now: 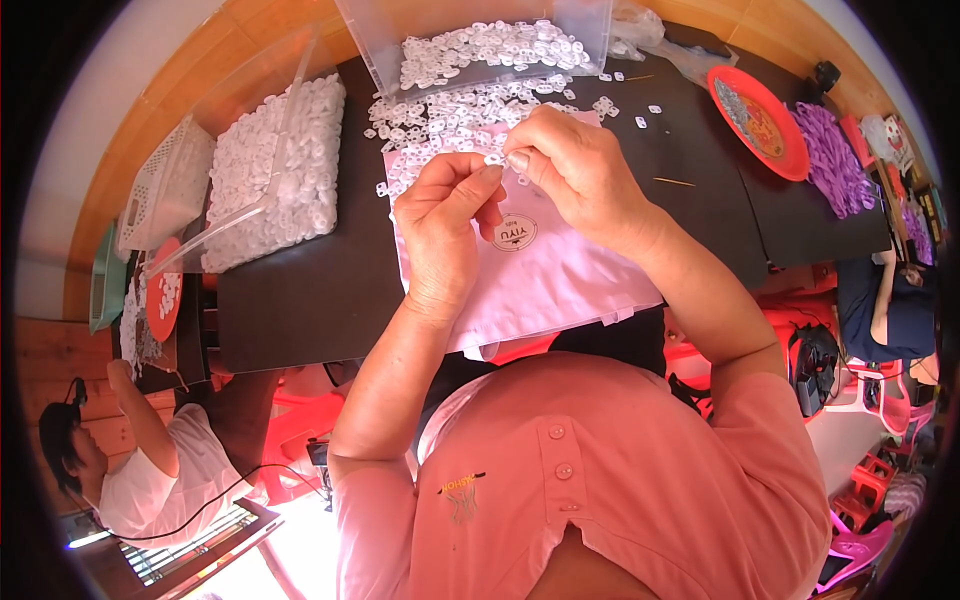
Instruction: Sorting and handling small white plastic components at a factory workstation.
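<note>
Over a pink cloth (pixel 580 280) on the dark table, my two hands meet fingertip to fingertip. My left hand (pixel 442 220) pinches a small white plastic piece (pixel 494 159) between thumb and fingers. From the other side, the thumb and forefinger of my right hand (pixel 580 165) close on the same spot. The fingers partly cover the piece, so its details are hard to see. Just beyond my hands, a loose heap of similar small white pieces with holes (pixel 440 125) spreads over the cloth's far edge and the table.
A clear bin (pixel 372 55) of white pieces stands at the back, and another clear bin (pixel 243 213), heaped full, at the left. At the right are a red plate (pixel 793 163), purple strips (pixel 835 165) and a thin stick (pixel 675 182). Another person (pixel 170 460) sits at the lower left.
</note>
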Demonstrator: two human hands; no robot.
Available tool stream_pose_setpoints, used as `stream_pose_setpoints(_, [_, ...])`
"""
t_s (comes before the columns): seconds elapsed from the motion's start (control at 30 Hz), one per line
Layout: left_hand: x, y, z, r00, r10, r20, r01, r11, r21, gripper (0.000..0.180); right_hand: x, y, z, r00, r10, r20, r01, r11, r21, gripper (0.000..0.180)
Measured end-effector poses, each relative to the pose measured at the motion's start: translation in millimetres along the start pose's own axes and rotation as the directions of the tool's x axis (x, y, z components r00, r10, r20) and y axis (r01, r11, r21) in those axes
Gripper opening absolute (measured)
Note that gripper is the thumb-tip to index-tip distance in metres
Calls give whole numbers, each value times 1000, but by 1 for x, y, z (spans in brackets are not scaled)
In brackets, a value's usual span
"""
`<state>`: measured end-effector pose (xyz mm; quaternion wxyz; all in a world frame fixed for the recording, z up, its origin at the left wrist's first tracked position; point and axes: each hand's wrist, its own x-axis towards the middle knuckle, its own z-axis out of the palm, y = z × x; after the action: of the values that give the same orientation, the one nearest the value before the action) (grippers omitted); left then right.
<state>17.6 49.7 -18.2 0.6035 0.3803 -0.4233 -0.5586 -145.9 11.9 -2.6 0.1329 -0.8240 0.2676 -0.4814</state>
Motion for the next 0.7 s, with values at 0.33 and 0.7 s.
stream_pose_setpoints(0.33, [2, -2, -1, 1000, -19, -12, 20, 995, 97, 12, -10, 6, 14, 999, -20, -27, 19, 998, -52, 12])
stream_pose_setpoints(0.7, [3, -3, -2, 999, -20, -42, 22, 999, 42, 10, -8, 4, 13, 976, 215, -37, -202, 955, 219, 9])
